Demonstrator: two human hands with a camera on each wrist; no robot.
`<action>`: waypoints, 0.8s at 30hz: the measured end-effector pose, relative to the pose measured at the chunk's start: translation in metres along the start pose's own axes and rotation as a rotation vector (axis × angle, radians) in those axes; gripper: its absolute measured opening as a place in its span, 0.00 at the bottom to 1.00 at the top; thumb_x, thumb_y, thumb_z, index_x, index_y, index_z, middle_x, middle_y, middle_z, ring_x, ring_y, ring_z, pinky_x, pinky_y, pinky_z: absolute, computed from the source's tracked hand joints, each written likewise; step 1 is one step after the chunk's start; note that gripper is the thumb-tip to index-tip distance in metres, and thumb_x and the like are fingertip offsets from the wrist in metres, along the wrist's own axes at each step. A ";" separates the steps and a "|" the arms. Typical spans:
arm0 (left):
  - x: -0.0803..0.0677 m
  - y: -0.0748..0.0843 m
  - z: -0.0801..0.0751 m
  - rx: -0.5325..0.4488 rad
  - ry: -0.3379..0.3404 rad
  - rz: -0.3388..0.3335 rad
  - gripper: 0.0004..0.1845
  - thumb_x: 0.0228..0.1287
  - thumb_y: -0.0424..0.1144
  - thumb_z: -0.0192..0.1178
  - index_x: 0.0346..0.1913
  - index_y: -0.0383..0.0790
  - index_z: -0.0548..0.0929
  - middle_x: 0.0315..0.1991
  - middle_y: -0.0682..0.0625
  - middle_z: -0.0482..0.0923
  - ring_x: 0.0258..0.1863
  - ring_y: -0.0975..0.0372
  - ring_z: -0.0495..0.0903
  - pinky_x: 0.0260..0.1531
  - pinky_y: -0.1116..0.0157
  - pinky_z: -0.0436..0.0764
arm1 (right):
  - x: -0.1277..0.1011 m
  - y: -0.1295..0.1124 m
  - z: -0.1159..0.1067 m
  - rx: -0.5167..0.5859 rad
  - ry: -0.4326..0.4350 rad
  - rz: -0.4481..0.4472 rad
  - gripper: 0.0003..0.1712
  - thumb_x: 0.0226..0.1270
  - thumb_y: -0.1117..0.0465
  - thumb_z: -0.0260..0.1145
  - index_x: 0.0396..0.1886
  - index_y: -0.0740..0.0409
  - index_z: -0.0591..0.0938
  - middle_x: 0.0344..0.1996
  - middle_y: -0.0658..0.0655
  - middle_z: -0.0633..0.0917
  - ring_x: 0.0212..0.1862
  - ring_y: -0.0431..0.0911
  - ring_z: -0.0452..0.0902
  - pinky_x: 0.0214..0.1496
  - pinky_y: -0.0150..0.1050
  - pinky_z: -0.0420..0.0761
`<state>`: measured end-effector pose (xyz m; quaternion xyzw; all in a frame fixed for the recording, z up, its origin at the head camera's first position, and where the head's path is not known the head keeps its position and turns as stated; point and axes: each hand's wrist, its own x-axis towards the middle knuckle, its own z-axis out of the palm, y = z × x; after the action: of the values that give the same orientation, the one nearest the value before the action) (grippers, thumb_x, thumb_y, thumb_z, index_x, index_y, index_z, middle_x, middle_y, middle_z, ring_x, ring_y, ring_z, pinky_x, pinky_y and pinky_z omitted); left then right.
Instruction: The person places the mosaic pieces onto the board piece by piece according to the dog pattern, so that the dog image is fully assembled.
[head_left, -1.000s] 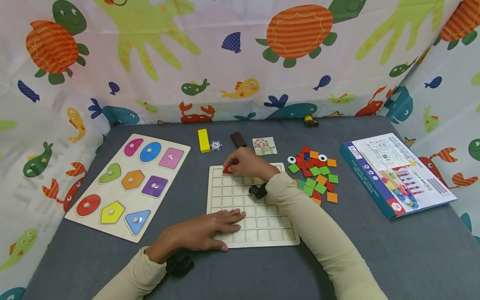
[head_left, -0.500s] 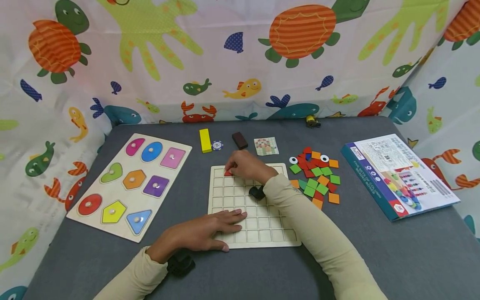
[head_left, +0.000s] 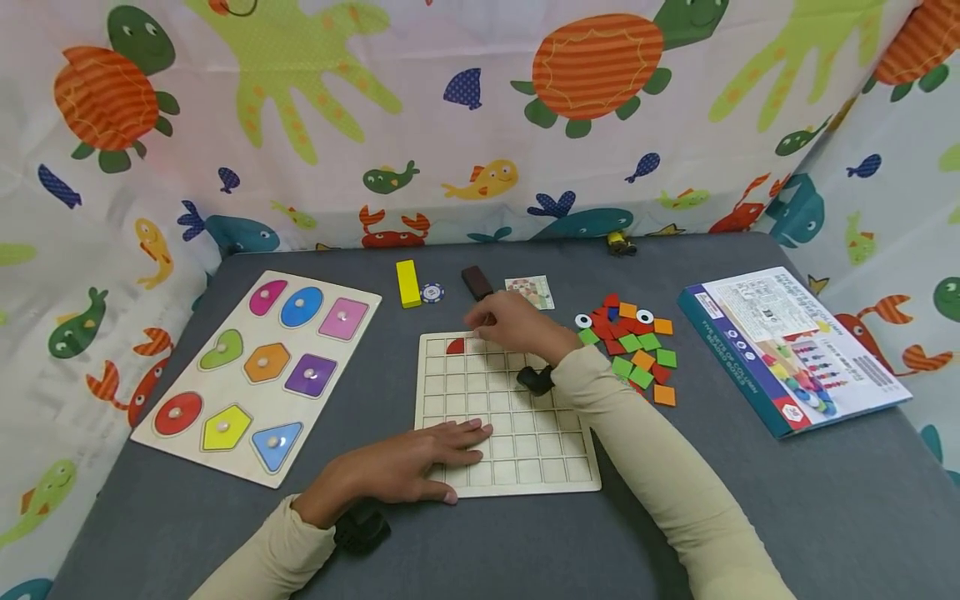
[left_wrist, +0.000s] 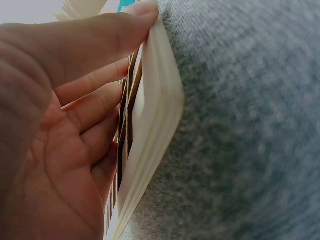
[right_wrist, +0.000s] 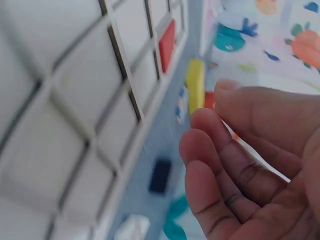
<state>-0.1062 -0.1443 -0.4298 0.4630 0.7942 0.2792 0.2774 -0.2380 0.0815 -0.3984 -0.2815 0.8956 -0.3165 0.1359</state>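
**Right hand (head_left: 517, 327) shifted rightward, red tile (head_left: 455, 346) uncovered**

The board (head_left: 517, 472) is pressed at its near left by the left hand (head_left: 420, 457), fingers flat and slightly spread, probably so it is kept steady. The tile is set in the far row, second square from the left, just left of the right fingertips and untouched by them. Those fingers are loosely curled, the thumb gap narrow, nothing held.

Left hand (head_left: 408, 461) and right hand (head_left: 523, 323) both bare. Long plain beige sleeves: left sleeve (head_left: 262, 552) bunched toward wrist, right sleeve (head_left: 656, 458) lightly creased. Left wrist camera (head_left: 363, 528) black, chunky from here; right wrist camera (head_left: 535, 381) black too, rounded.
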 end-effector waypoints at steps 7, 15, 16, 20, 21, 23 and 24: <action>0.000 0.000 0.003 0.011 0.013 -0.004 0.33 0.63 0.41 0.67 0.70 0.40 0.69 0.76 0.53 0.51 0.75 0.60 0.45 0.69 0.56 0.55 | -0.042 0.019 -0.031 0.000 0.051 0.049 0.14 0.68 0.66 0.65 0.51 0.65 0.84 0.45 0.58 0.85 0.44 0.49 0.79 0.46 0.44 0.80; 0.000 -0.001 0.002 0.004 0.008 -0.018 0.33 0.64 0.42 0.66 0.70 0.41 0.68 0.76 0.54 0.50 0.75 0.62 0.45 0.70 0.57 0.54 | -0.085 0.049 -0.050 -0.027 0.040 0.141 0.13 0.68 0.67 0.65 0.50 0.65 0.84 0.44 0.58 0.86 0.41 0.49 0.79 0.41 0.44 0.80; 0.000 -0.001 0.002 0.007 0.008 -0.017 0.33 0.64 0.42 0.66 0.70 0.41 0.68 0.76 0.54 0.50 0.75 0.62 0.45 0.70 0.57 0.54 | -0.090 0.053 -0.050 -0.029 0.033 0.142 0.13 0.68 0.67 0.65 0.50 0.65 0.85 0.44 0.58 0.86 0.41 0.49 0.79 0.41 0.44 0.80; 0.001 -0.001 0.002 0.015 0.008 -0.018 0.33 0.63 0.42 0.66 0.70 0.41 0.69 0.76 0.55 0.50 0.75 0.61 0.45 0.69 0.57 0.55 | -0.108 0.063 -0.049 -0.034 0.005 0.130 0.12 0.67 0.68 0.65 0.49 0.66 0.85 0.44 0.58 0.86 0.43 0.49 0.80 0.43 0.45 0.81; 0.001 -0.001 0.002 0.016 0.008 -0.019 0.33 0.63 0.42 0.67 0.70 0.41 0.69 0.76 0.55 0.50 0.75 0.61 0.45 0.69 0.57 0.55 | -0.111 0.065 -0.047 -0.042 -0.004 0.130 0.12 0.66 0.68 0.65 0.49 0.65 0.85 0.43 0.58 0.86 0.43 0.50 0.81 0.44 0.46 0.81; 0.000 -0.001 0.002 0.017 0.007 -0.023 0.33 0.63 0.42 0.67 0.70 0.41 0.69 0.76 0.55 0.50 0.75 0.62 0.45 0.69 0.57 0.55 | -0.115 0.068 -0.044 -0.057 -0.018 0.129 0.13 0.65 0.68 0.66 0.49 0.65 0.85 0.44 0.57 0.86 0.44 0.49 0.80 0.46 0.46 0.81; 0.000 -0.001 0.002 0.014 0.007 -0.026 0.33 0.63 0.42 0.67 0.70 0.41 0.69 0.76 0.55 0.50 0.75 0.62 0.45 0.69 0.57 0.55 | -0.117 0.069 -0.041 -0.060 -0.021 0.130 0.13 0.65 0.68 0.67 0.49 0.65 0.85 0.43 0.57 0.86 0.44 0.49 0.80 0.46 0.46 0.80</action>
<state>-0.1050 -0.1439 -0.4320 0.4535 0.8032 0.2714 0.2750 -0.1907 0.2152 -0.4040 -0.2299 0.9196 -0.2771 0.1572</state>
